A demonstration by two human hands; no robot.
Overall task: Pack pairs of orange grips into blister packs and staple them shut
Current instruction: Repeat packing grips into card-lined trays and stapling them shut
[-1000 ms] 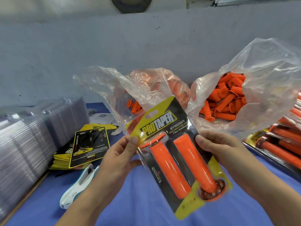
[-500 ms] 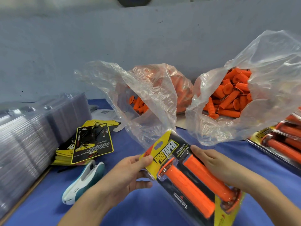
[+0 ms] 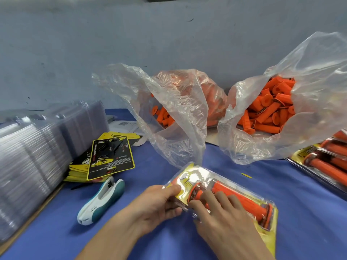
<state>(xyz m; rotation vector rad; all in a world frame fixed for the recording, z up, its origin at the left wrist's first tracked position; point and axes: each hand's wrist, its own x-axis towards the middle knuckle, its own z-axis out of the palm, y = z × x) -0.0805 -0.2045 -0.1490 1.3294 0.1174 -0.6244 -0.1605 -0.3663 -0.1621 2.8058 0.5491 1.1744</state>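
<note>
While you were holding the blister pack (image 3: pixel 195 177) upright in the air before the clear bags (image 3: pixel 180 117) 1 second ago, you are now keeping it low and nearly flat over the blue cloth (image 3: pixel 304 199), its label end pointing toward the bags. Whether it is fully resting on the cloth is hard to tell. The 2 orange grips (image 3: pixel 240 196) are lying side by side inside it, with glare washing out the printed label that was readable before.

Your left hand (image 3: pixel 155 205) is pinching the pack's near-left edge, thumb on top and fingers curled underneath, much as it was pinching that side earlier. Your right hand (image 3: pixel 221 220) is no longer gripping the pack's right edge: it is lying across the top, fingers fairly straight and pressing down on the plastic over the grips.

The rest is sitting where it was. The stapler (image 3: pixel 102 199) is lying untouched just left of your left hand. The yellow and black cards (image 3: pixel 110 158) are stacked beyond it, beside the clear shells (image 3: pixel 37 147). Both bags are standing open with loose orange grips inside, and the finished packs (image 3: pixel 326 162) are lying at the right edge. A small yellow scrap (image 3: pixel 246 175) is lying on the cloth near the pack.
</note>
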